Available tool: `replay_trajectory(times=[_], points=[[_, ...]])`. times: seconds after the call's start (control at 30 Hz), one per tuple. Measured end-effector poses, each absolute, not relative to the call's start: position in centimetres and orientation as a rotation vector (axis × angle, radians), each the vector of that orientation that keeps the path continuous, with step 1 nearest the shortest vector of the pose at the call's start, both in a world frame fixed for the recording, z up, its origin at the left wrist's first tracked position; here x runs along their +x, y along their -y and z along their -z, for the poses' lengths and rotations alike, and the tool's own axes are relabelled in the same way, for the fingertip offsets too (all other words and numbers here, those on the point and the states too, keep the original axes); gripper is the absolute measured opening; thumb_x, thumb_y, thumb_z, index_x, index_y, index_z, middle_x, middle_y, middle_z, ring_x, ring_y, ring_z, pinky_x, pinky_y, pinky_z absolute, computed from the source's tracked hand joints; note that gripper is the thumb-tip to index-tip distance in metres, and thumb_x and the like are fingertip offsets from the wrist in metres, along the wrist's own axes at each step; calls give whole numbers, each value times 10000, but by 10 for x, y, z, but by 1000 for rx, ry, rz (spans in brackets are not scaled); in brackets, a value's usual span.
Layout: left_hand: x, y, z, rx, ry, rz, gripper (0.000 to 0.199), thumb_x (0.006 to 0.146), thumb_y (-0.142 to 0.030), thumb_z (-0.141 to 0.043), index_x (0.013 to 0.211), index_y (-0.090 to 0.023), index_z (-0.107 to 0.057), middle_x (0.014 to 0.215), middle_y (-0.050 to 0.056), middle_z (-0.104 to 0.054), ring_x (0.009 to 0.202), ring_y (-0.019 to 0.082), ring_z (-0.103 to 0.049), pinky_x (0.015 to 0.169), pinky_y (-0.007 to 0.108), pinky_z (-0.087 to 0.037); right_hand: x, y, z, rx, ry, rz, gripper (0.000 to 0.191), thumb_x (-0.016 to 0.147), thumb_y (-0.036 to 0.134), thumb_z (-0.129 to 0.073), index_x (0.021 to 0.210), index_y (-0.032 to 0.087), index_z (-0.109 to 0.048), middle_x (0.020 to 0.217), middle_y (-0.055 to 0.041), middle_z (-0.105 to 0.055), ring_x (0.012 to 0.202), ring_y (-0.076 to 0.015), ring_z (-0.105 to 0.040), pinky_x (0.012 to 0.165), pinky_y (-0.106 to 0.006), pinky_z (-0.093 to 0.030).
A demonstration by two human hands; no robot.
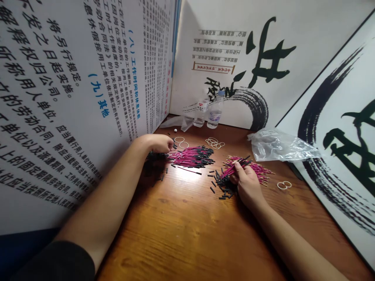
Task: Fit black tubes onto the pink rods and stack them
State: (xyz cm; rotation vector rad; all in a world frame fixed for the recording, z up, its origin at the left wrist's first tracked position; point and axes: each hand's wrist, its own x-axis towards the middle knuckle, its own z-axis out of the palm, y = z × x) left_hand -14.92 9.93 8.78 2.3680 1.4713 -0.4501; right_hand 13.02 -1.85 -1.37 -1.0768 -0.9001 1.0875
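Observation:
My left hand [161,143] is at the left end of a pile of pink wires [187,157] with black sleeved ends. Its fingers are curled together, and whatever they pinch is hidden. Black sleeve pieces [158,158] lie beneath and beside that hand. On the right, my right hand [247,181] grips a small bunch of pink wires [231,170] with black ends, between thumb and fingers. Loose short black tubes [224,189] are scattered just left of this hand. Behind it spreads another pile of pink wires [265,171] with bare, goldish tips.
Two plastic bottles [215,113] stand at the back by the wall panel. Clear plastic bags [281,146] lie at the back right and back left. Rubber bands [215,143] rest on the wooden table [175,234], with two more rubber bands [284,185] at right. Printed panels enclose the table.

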Motion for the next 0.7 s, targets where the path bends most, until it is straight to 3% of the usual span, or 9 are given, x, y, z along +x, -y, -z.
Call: replay_trajectory(times=[0.3,0.47,0.7], points=[[-115,-96,-64,2369,-1293,-343,239,772,-215,-484,939,-172,-650,900,31,-686,783,137,-587,649,211,-400,130,20,14,-1092,896,-1074,447,711,525,-730,689,213,-411,483,95,-355,420,-50,-310,402,-192,-231],[-98,-98,-42,2410,-1351,-446,237,777,-216,-495,902,-203,-696,894,31,-713,791,148,-612,659,224,-401,130,20,14,-1074,883,-1101,427,723,516,-721,723,219,-414,479,101,-343,411,-52,-296,397,-190,-221],[-107,-101,-47,2429,-1454,-430,242,812,-372,-530,886,-224,-706,911,24,-723,809,158,-623,677,228,-415,131,20,16,-1069,902,-1093,433,744,514,-702,690,218,-391,477,104,-320,402,-51,-280,387,-192,-209]])
